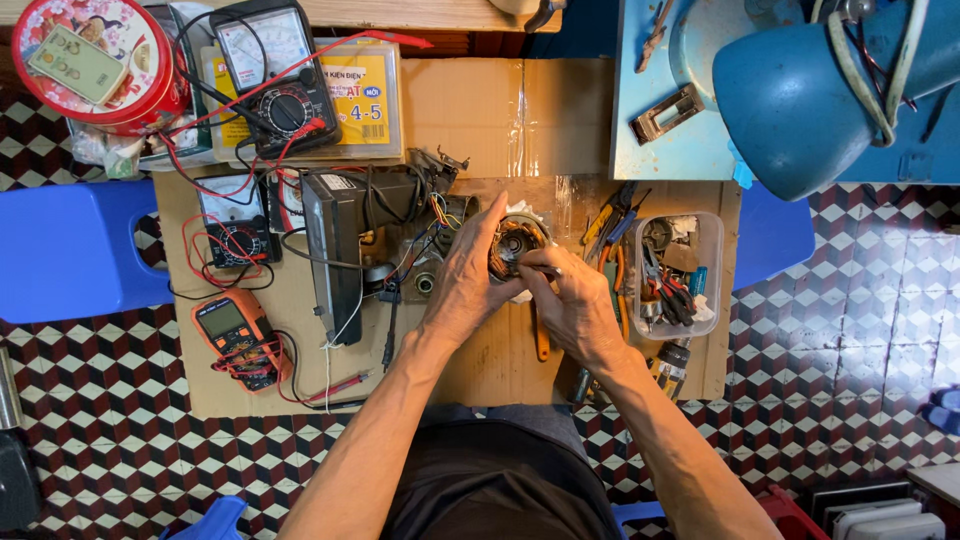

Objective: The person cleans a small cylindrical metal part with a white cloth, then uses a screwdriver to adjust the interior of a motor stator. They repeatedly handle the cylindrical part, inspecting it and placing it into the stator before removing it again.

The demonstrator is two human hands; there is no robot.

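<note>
Far left: orange multimeter [232,325] lying flat on cardboard sheet [480,110], well apart from both hands. Black power supply box [338,250] just left of the work, wires trailing toward it. Left hand [465,280] curled around the left flank of the motor stator [515,245], gripping and steadying it. Stator at mid-sheet, directly between the hands, bore facing up toward the camera, axis roughly vertical, copper windings ringed about it. Right hand [575,300] closed in a pinch at the stator's lower right rim; item pinched too small to tell. Both hands in contact, equally near. Clear plastic tub [678,275] of tools just right.
</note>
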